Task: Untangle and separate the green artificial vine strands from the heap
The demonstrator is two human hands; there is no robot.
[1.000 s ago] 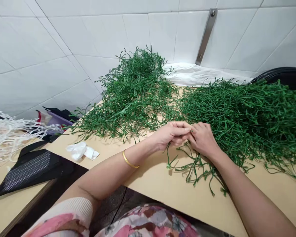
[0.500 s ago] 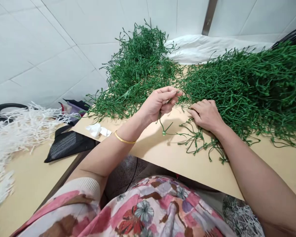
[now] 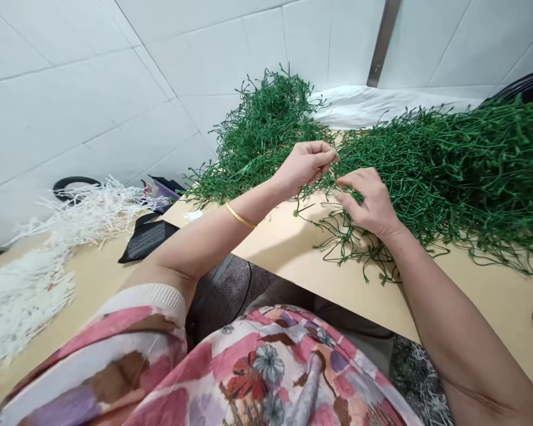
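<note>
My left hand (image 3: 310,164) is closed in a pinch above the table, a gold bangle on its wrist. A thin green plastic stem (image 3: 296,208) hangs below its palm; the part inside the fingers is hidden. Close by on the right is my right hand (image 3: 369,200), its thumb and forefinger apart, with nothing visible between them. Under that hand several loose branched green stems (image 3: 344,244) lie on the table. Beyond both hands are a tall heap of green stems (image 3: 266,127) on the left and a larger heap (image 3: 444,171) on the right.
White stems (image 3: 31,284) are piled on the tabletop at the left, beside a black mesh pouch (image 3: 146,239). White sheeting (image 3: 350,106) lies along the tiled wall at the back. The table's front edge (image 3: 315,296) runs close to my body.
My right hand has lifted slightly off the table and its thumb and forefinger have spread. My left hand has turned knuckles-up, still pinched. The view has shifted a little.
</note>
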